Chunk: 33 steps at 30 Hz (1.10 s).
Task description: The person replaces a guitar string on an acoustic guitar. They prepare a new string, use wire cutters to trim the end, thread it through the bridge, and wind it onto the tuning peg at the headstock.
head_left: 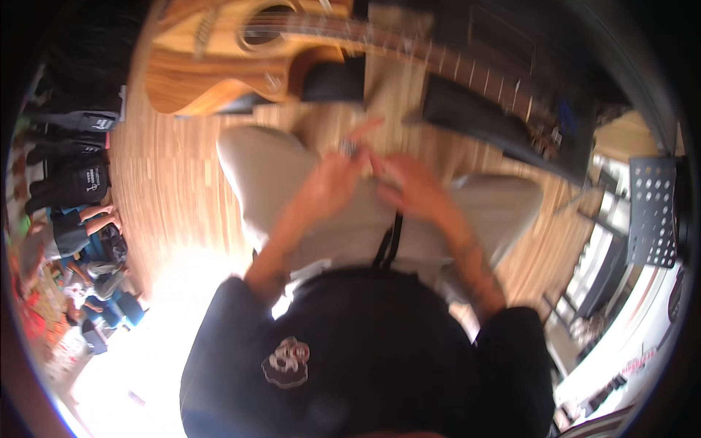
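Note:
My hands meet over my grey-trousered lap [255, 182], slightly blurred. A small metallic item [349, 149] is between them, too small to name. My left hand [336, 171] has one finger pointing up and forward, the rest closed near that item. My right hand [405, 186] has bent fingers pressed against the left one; what they hold is unclear. A dark strap [387, 244] hangs below them. An acoustic guitar [219, 69] lies beyond my knees, its neck running to the upper right.
Black equipment [475, 117] sits ahead on the wood floor [168, 190]. A perforated music stand [651, 212] is at the right. Black bags [77, 179] and seated people [95, 281] are at the far left, near bright glare.

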Available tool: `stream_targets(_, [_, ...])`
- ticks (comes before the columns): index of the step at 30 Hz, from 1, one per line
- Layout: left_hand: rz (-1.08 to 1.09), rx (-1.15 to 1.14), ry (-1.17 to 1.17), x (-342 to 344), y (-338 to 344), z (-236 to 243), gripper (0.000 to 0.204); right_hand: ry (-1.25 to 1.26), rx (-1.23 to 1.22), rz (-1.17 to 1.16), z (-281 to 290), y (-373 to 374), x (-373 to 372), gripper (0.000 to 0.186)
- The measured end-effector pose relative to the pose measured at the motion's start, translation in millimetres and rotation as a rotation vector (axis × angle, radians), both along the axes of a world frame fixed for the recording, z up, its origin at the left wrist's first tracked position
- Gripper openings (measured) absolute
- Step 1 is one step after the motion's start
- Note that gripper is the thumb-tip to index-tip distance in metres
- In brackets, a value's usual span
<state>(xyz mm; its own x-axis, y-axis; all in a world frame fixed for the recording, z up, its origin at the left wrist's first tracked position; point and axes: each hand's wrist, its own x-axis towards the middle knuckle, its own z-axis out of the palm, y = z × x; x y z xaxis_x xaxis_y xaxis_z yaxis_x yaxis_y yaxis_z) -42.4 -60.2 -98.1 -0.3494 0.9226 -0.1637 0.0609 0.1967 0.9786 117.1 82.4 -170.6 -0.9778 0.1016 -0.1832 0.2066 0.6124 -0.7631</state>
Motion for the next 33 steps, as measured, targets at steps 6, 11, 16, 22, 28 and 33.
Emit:
stream_targets(6, [-0.046, 0.536, -0.166, 52.9, 10.5, 79.5, 0.054, 0.503, -0.134, -0.330, 67.3, -74.6, -1.1, 0.042])
stream_targets(11, [0.086, 0.624, 0.134, 40.4, -10.1, 89.2, 0.070, 0.434, -0.499, -0.531, 122.9, -35.3, 39.5, 0.030])
stream_targets(16, [-0.272, 0.298, 0.465, 55.7, 11.3, 29.4, 0.040, 0.830, -1.116, -0.551, 135.8, 25.4, 67.9, 0.041])
stream_targets(22, [-0.126, 0.110, 0.212, 61.1, 25.9, -1.4, 0.020, 1.117, -1.136, -0.777, 133.4, 106.1, 109.4, 0.033])
stream_targets(28, [-0.084, 0.002, 0.207, -4.5, 6.9, 8.0, 0.014, 1.171, -1.233, -0.834, 103.2, 175.7, 185.8, 0.026])
stream_targets(33, [-0.033, -0.086, 0.156, -56.4, -25.0, 10.5, 0.011, 1.028, -1.130, -0.925, 68.0, 182.9, 185.9, 0.025])
